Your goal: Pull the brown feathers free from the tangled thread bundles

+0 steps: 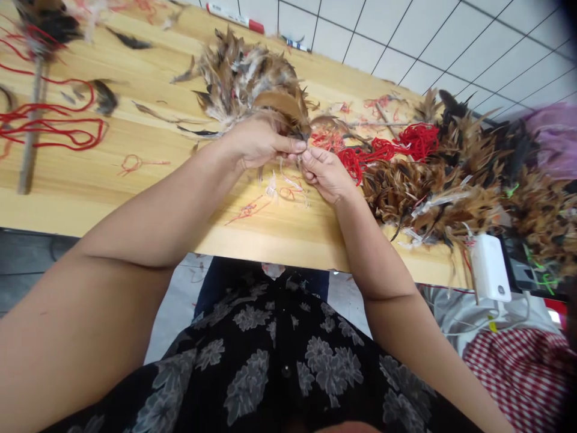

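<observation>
A bundle of brown and grey feathers (252, 78) lies on the wooden table in front of me. My left hand (265, 141) is closed around the near end of this bundle, its thumb pointing right. Right beside it, my right hand (322, 171) is closed in a pinch, fingertips almost touching the left thumb. Whatever sits between the right fingertips is too small to make out. Below the hands lie thin orange string scraps (247, 210) and a wisp of clear plastic (271, 185).
Red yarn (421, 141) and a large heap of brown feathers (433, 186) lie to the right. At the left is a stick (30, 144) with dark feathers and red cord (67, 126). A white power bank (490, 267) rests at the right edge. Markers (234, 18) lie by the tiled wall.
</observation>
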The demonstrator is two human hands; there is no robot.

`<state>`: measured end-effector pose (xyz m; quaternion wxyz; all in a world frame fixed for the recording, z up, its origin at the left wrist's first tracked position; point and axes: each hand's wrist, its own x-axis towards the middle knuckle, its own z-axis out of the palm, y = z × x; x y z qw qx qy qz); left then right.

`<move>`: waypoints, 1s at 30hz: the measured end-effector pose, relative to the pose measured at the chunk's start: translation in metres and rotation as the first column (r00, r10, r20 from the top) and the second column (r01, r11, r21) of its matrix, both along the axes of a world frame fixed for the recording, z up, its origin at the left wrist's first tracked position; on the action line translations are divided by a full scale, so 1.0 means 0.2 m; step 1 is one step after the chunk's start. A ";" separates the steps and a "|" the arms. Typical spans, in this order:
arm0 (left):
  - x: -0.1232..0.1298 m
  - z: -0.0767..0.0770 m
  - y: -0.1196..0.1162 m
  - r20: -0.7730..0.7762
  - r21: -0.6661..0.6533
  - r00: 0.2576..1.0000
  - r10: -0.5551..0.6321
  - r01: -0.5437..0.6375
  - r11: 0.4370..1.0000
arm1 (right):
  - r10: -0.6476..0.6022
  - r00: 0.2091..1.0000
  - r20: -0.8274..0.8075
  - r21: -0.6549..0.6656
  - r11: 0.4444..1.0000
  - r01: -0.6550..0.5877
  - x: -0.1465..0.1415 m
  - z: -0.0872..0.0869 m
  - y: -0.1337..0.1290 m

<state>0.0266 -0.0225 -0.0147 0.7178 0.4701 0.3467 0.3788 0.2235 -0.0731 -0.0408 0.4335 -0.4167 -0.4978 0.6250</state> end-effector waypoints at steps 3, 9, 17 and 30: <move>-0.01 0.03 -0.01 -0.020 0.033 1.000 -0.008 0.009 0.999 | 0.046 0.998 -0.042 -0.022 0.999 -0.047 0.01 0.01 0.00; -0.02 0.02 -0.01 -0.038 0.118 0.989 -0.140 0.144 0.983 | 0.075 0.997 -0.035 -0.065 0.995 -0.077 0.02 0.04 0.01; 0.05 0.04 -0.07 -0.001 -0.079 1.000 -0.017 0.017 0.997 | 0.017 1.000 -0.005 -0.058 0.998 -0.017 0.01 0.00 0.01; -0.07 -0.05 0.09 -0.289 0.585 0.886 0.363 -0.136 0.800 | -0.246 0.969 0.008 -0.057 0.968 0.246 0.08 0.03 0.06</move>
